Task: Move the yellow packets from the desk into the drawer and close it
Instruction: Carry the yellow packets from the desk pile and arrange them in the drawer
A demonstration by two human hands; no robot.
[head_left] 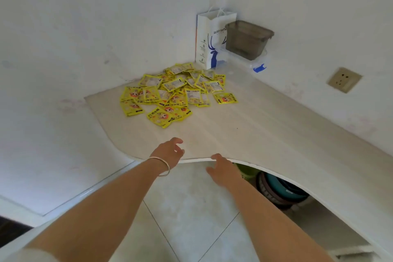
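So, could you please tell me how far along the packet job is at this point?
Nothing looks done yet: the yellow packets all lie heaped at the back of the desk. In hand: the left hand and right hand reach over the front edge, both holding nothing. Left: moving every packet and closing the drawer, which is not in view.

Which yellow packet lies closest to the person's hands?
The packet at the pile's front edge, face up, jutting furthest toward the left hand.
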